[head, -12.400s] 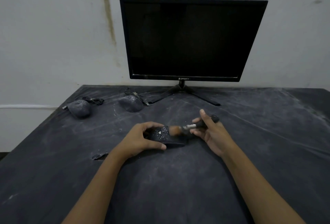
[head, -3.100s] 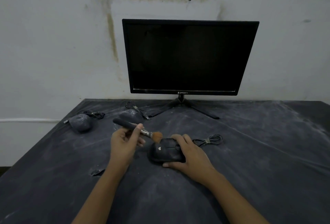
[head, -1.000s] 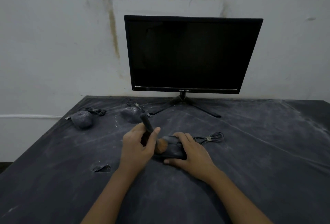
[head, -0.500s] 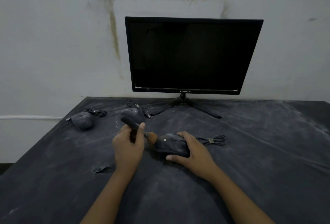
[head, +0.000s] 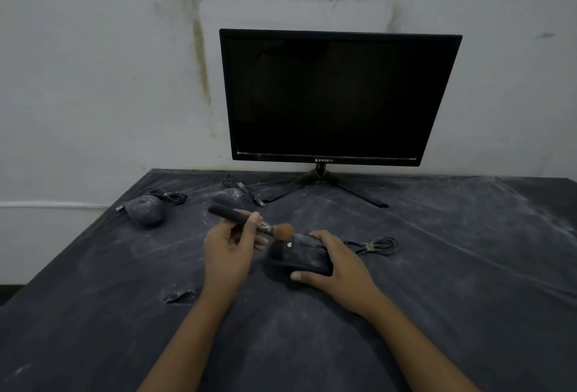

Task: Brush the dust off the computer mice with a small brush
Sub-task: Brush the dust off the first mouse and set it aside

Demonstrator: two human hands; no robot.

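Currently, left hand (head: pixel 229 254): is pinching the brush (head: pixel 237 218) near the middle of its dark handle, with thumb and fingers curling round it and the orange tuft (head: pixel 284 231) pointing right.
Right hand (head: pixel 340 266): is gripping the black mouse (head: pixel 296 255) from its right side, with fingers lying over the front and the thumb tucking along the near edge.
Mouse position: is sitting mid-table (head: pixel 437 282), right under the tuft. Whether the bristles are touching the rear hump, I cannot tell.
Mouse handling: is probably feeling light, hard-shelled and smooth, perhaps a little slippery under the dust. Holding it by the flanks is leaving the top free for sweeping.
Cable (head: pixel 374 246): is lying bundled just right of the mouse and may be tugging if the mouse gets turned.
Brush handling: is looking light, with a stiff handle and a soft tuft, so a loose mid-handle pinch is suiting gentle strokes.
Dusty mice (head: pixel 145 209): two are waiting far left, well apart from both hands.
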